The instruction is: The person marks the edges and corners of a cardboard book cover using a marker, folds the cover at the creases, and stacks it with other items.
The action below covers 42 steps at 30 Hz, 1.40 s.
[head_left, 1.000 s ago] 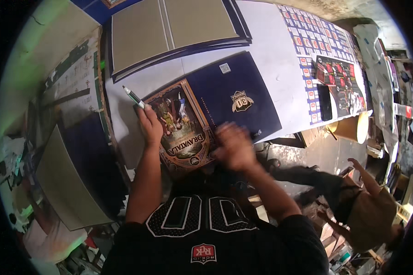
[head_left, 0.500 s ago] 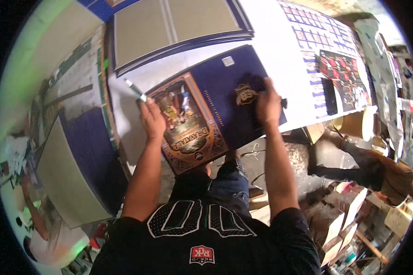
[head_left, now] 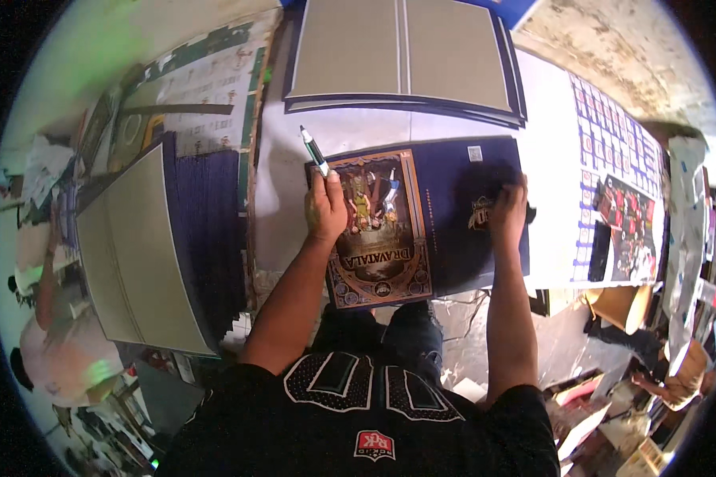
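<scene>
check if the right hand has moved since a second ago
Yes: the right hand moved rightward, toward the black rectangular object on the white table, to the right side of the dark blue cover.

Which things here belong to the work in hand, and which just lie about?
Work in hand:
pen, in the left hand
navy cover, under the right hand
stacked grey boards, probably

Probably lying about:
dark printed sheet
flat black rectangle
</scene>
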Each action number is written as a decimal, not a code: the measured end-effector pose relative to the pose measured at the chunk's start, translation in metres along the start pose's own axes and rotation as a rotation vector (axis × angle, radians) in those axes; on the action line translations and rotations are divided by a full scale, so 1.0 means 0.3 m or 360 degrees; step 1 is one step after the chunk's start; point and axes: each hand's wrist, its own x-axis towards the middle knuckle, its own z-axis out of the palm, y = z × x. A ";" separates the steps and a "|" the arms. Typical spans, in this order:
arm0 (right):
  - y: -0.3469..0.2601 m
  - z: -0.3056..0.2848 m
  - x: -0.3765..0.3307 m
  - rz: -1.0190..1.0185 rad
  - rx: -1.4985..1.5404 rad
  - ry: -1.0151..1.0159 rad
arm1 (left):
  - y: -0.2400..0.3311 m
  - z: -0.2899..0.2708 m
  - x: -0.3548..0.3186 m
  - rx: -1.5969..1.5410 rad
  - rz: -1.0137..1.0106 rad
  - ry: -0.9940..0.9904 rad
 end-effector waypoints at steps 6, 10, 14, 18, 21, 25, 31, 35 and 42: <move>-0.542 0.323 -0.133 -0.0655 0.0417 -0.0716 | 0.045 -0.013 0.033 -0.0820 -0.0200 0.0210; -0.687 0.057 -0.488 -0.1225 0.0175 -0.1353 | -0.008 -0.028 0.048 -0.0905 -0.0253 0.0205; -0.476 -0.245 -0.289 -0.0373 0.0192 -0.1538 | 0.021 -0.005 0.041 -0.0499 -0.0156 0.0146; 0.094 -0.249 -0.142 0.0005 0.0030 -0.0633 | 0.065 -0.013 0.060 -0.0344 -0.0121 -0.0001; 0.414 -0.303 0.069 0.0365 0.0056 -0.0495 | 0.081 -0.004 0.106 -0.0273 -0.0080 -0.0333; 0.210 -0.362 0.138 -0.0136 -0.0335 -0.0332 | 0.268 0.057 -0.034 -0.0292 -0.0422 -0.0861; -0.020 -0.455 -0.031 -0.0821 0.0774 -0.1006 | 0.730 0.307 -0.402 0.0274 -0.0191 -0.1588; 0.161 -0.486 -0.078 0.0850 0.1669 -0.1147 | 0.764 0.368 -0.497 0.0702 0.0228 -0.1403; 0.515 -0.576 0.038 0.0316 0.0872 -0.0486 | 0.597 0.369 -0.623 0.1564 0.0582 -0.1129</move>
